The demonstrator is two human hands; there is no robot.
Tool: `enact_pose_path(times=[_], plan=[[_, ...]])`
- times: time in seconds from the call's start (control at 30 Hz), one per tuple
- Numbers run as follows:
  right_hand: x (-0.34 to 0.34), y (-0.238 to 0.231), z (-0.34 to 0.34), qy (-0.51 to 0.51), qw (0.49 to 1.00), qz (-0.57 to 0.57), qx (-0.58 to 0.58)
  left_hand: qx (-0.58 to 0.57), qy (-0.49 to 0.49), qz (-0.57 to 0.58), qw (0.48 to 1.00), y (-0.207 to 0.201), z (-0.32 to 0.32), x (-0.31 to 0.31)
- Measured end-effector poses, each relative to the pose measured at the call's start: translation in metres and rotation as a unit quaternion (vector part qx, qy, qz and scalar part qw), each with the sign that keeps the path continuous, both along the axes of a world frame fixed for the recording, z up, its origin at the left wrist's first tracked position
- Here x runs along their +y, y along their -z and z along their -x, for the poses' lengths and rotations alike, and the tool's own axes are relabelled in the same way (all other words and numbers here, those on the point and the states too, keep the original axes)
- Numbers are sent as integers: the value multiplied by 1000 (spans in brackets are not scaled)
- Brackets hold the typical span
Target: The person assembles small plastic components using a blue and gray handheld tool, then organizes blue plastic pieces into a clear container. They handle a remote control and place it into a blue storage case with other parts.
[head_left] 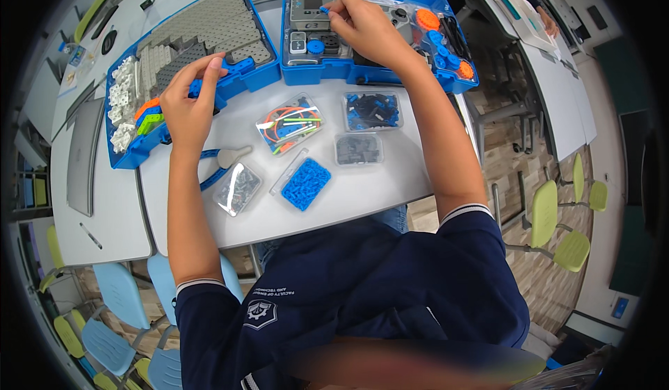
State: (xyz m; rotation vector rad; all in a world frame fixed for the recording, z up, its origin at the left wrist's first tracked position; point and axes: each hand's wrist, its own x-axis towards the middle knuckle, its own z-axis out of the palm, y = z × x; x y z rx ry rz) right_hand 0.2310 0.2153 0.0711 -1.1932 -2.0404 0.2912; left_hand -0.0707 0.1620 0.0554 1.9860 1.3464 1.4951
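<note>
My right hand (362, 31) pinches a small blue piece (325, 10) between thumb and fingertips. It hovers over the right blue case (300, 72), just beside a grey controller block with a small screen (311, 7). My left hand (187, 104) is curled over the front edge of the left blue case (125, 159). Blue shows at its fingertips, but I cannot make out what is held there. That case carries grey perforated plates (216, 21), white connectors (124, 87), and orange, blue and green beams (148, 117). Blue wheels and orange gears (427, 19) fill the right case's far side.
Nearer me on the white table lie clear boxes of coloured strips (289, 124), dark and blue parts (373, 111), grey parts (359, 150), blue pins (306, 184) and metal screws (238, 189). A closed laptop (85, 157) sits left. Another person's hand (547, 21) is far right.
</note>
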Motion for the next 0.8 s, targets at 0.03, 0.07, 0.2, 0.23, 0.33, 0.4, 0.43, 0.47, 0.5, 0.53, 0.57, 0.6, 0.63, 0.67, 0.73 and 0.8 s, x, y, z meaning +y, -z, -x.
enact_pose_path(times=[0.03,0.07,0.2,0.23,0.33,0.4,0.43,0.47,0.5,0.53,0.57,0.6,0.63,0.67,0.73,0.8], plan=[[2,1,1,-2,1000,5,12,-8,1,6,1000,0,0,0],[4,1,1,-10,1000,2,13,-4,0,2,1000,0,1,0],[7,2,4,-23,999,1,36,4,-3,3,1000,0,1,-1],[7,1,6,-20,999,0,47,8,-4,4,1000,0,0,-1],[5,-4,9,-22,997,-38,56,8,-2,4,1000,0,0,-1],[3,-9,8,-13,998,-58,-10,4,2,0,1000,0,0,-1],[1,-11,7,-9,996,-70,-45,2,4,-1,1000,0,0,0],[-1,-12,5,-25,996,-34,-79,2,4,-3,1000,0,0,0],[-4,-13,2,-40,993,0,-114,2,4,-4,1000,0,0,0],[-6,-13,0,-61,987,19,-145,2,5,-5,1000,0,0,-1],[-7,-11,2,-62,985,21,-160,5,5,-4,1000,0,0,-1],[-9,-8,5,-67,983,9,-171,7,5,-4,1000,1,0,-1],[-10,-5,7,-57,979,18,-194,6,9,-1,1000,1,-1,-1],[-10,-3,8,-67,980,2,-187,12,5,-1,1000,1,-2,-1],[-11,-1,10,-58,979,5,-196,17,3,1,1000,2,-2,-1],[-9,-2,12,-62,973,16,-221,13,2,5,1000,2,-1,-1]])
